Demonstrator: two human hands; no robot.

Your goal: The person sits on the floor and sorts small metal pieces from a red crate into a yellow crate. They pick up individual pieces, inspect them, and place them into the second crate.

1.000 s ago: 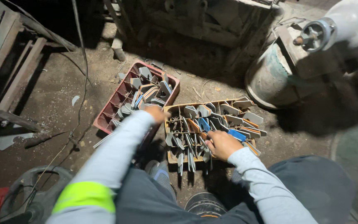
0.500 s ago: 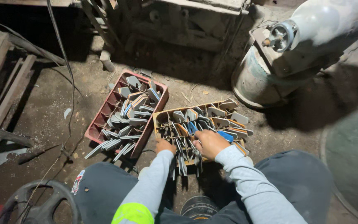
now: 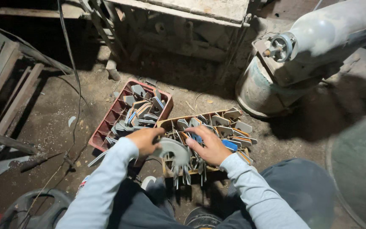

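A pale gas cylinder (image 3: pixel 335 32) lies tilted across the upper right, its valve end pointing left, well beyond the brown crate (image 3: pixel 234 116) that serves as landmark here. Under the cylinder, just right of and behind that crate, stands a worn round drum (image 3: pixel 255 91). A red crate (image 3: pixel 102 127) of grey and blue-edged metal blades touches the brown crate's left end. The brown crate holds more such blades standing on edge, and they crowd the space beneath both hands.

Over the brown crate's near left corner sits a curved grey metal plate (image 3: pixel 173 150), roughly a half disc; its flat face is turned up toward the camera and its long axis runs left to right, the notched edge hanging down toward the person's knees. The left hand (image 3: pixel 145 140) has its fingers curled closed on the plate's left edge. The right hand (image 3: pixel 208 146) lies just right of it, fingers spread and half bent, fingertips touching the plate's right rim and the blades behind.
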